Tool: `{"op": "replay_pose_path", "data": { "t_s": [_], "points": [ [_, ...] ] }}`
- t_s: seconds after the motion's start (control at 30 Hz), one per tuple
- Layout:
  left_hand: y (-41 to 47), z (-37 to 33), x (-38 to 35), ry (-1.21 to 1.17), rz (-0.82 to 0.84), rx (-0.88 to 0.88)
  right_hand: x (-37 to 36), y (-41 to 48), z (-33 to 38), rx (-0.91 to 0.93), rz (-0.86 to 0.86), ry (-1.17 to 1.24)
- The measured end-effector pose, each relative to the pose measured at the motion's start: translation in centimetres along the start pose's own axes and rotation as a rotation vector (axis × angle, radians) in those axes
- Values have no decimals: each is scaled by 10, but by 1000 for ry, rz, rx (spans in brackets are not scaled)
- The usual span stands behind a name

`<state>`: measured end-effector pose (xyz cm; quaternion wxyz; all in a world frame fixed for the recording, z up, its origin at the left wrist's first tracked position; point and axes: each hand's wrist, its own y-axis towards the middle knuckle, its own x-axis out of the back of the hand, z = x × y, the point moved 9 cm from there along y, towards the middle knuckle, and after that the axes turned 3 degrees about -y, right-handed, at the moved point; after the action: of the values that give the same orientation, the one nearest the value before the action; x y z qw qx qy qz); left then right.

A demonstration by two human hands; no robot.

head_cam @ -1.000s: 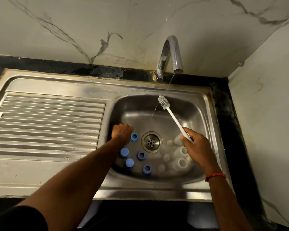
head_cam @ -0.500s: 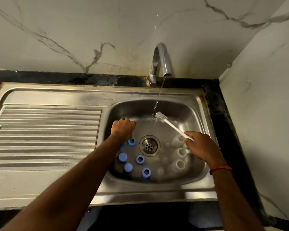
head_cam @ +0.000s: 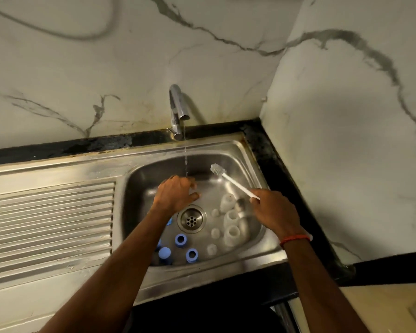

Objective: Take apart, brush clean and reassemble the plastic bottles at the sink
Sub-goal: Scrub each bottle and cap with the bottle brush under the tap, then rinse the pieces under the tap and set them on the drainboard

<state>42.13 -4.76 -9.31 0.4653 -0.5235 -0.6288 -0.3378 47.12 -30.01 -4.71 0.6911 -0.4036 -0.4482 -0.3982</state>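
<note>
Diagonally, brush (head_cam: 235, 182) head up-left

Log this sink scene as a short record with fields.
tap: running, thin stream into the sink
left hand: under the stream, fingers curled; whether it holds anything cannot be told
right hand: grips the brush by its handle, bristles raised beside the stream
blue caps: on the basin floor, near-left of the drain
white bottles: uncapped, standing right of the drain
</note>
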Motion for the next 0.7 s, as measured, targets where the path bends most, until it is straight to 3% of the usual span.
{"op": "replay_pose_path", "data": {
  "t_s": [0.17,0.47,0.7],
  "points": [
    [-6,-46,11,-102,-31,-99,15,-18,-31,-66,-132,115],
    [3,-125,23,-214,-53,-278,30,-23,-81,-148,-213,187],
    [12,-169,14,-261,-22,-343,14,-8,-105,-113,-234,94]
  ]
}}
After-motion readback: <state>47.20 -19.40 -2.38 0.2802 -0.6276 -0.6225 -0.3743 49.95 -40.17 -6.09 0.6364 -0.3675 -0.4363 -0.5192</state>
